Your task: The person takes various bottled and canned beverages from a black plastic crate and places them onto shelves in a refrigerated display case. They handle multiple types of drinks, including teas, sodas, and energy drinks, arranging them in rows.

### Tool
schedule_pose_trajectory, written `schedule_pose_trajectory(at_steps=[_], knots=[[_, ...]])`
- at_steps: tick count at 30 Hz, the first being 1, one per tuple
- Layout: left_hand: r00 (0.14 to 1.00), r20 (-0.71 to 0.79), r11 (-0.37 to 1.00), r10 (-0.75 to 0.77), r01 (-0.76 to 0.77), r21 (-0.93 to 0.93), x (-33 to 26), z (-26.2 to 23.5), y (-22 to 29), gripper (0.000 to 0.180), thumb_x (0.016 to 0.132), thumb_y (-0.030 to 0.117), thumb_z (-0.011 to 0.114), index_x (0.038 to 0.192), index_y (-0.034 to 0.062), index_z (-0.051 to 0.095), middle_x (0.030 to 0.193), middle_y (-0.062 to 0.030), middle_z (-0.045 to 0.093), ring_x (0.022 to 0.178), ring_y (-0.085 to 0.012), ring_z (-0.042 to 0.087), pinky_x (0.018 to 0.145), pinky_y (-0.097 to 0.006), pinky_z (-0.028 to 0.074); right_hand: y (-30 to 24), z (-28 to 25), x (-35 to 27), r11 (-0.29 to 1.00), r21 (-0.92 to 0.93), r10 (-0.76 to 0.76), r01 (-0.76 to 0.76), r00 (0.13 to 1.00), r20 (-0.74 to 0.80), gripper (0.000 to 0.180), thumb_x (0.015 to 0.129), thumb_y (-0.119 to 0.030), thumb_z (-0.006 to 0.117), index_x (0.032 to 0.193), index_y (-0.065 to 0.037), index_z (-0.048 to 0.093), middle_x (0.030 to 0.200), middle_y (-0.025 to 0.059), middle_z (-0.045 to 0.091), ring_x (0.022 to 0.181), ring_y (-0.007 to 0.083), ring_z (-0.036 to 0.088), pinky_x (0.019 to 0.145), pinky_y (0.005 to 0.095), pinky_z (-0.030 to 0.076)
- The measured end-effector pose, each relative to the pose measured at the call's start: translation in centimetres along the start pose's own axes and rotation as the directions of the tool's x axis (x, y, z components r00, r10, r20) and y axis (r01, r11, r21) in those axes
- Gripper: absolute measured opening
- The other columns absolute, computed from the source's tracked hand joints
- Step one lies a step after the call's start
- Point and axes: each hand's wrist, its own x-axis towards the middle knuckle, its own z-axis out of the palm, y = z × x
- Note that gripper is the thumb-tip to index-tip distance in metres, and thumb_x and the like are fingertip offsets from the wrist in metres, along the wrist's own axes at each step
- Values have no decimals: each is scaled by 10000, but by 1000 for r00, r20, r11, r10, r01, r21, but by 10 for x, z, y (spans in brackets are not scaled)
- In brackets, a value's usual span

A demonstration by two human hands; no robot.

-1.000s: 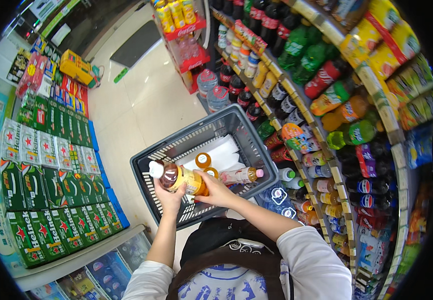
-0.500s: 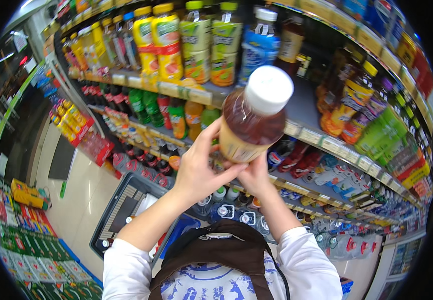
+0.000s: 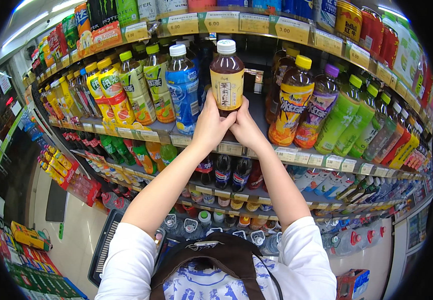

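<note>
Both my hands hold a bottle of dark brown drink (image 3: 227, 80) with a white cap and a cream label, upright at a gap in the shelf row. My left hand (image 3: 211, 122) wraps its lower left side, and my right hand (image 3: 248, 127) grips the lower right, thumbs meeting in front. Just left of it stands a blue bottle with a white cap (image 3: 182, 90). To the right, past the dark gap, is an orange bottle with a yellow cap (image 3: 291, 102). Whether the held bottle's base touches the shelf is hidden by my hands.
A price-tag rail (image 3: 296, 156) edges this shelf, and another shelf of cans (image 3: 349, 20) runs above. Lower shelves hold dark cola bottles (image 3: 222, 172) and water jugs. A grey shopping basket (image 3: 107, 245) is at lower left, and boxed goods (image 3: 29, 235) line the far left.
My arms have stretched forward, taking the bottle away from me to the shelf gap. It was tilted and close; now it stands upright. My view has tipped up to show the upper shelf.
</note>
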Motion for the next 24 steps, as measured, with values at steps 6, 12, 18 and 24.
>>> schedule_pose_trajectory(at_steps=[6, 12, 18, 24], knots=[[995, -92, 991, 42, -30, 129, 30, 17, -39, 641, 724, 61, 570, 1243, -31, 205, 1156, -257, 410, 1070, -376, 436, 888, -375, 373, 39, 13, 44, 986, -15, 165, -165, 986, -5, 591, 771, -71, 481, 1230, 69, 135, 1193, 290, 355, 1134, 361, 394, 934, 342, 334], [996, -86, 992, -36, 46, 119, 40, 21, -58, 737, 734, 40, 560, 1298, -52, 93, 1255, -297, 282, 1146, -418, 335, 939, -386, 323, 58, 20, 59, 983, -1, 185, -185, 982, 26, 700, 733, -87, 518, 1234, 78, 58, 1194, 336, 352, 1123, 395, 404, 925, 357, 351], [988, -148, 985, -54, 77, 154, 33, 26, -54, 738, 755, 2, 533, 1316, -21, 54, 1249, -273, 301, 1150, -390, 346, 951, -376, 310, 55, 20, 54, 992, 12, 129, -130, 991, 18, 723, 745, -135, 546, 1244, 40, 53, 1176, 303, 397, 1112, 376, 430, 905, 352, 365], [983, -142, 981, -117, 136, 135, 29, 26, -51, 756, 776, 75, 542, 1329, -9, 32, 1312, -269, 220, 1186, -415, 283, 962, -381, 295, 50, 19, 50, 998, -33, 58, -57, 998, 25, 700, 766, -173, 559, 1240, 24, 83, 1162, 283, 429, 1103, 361, 448, 896, 345, 370]])
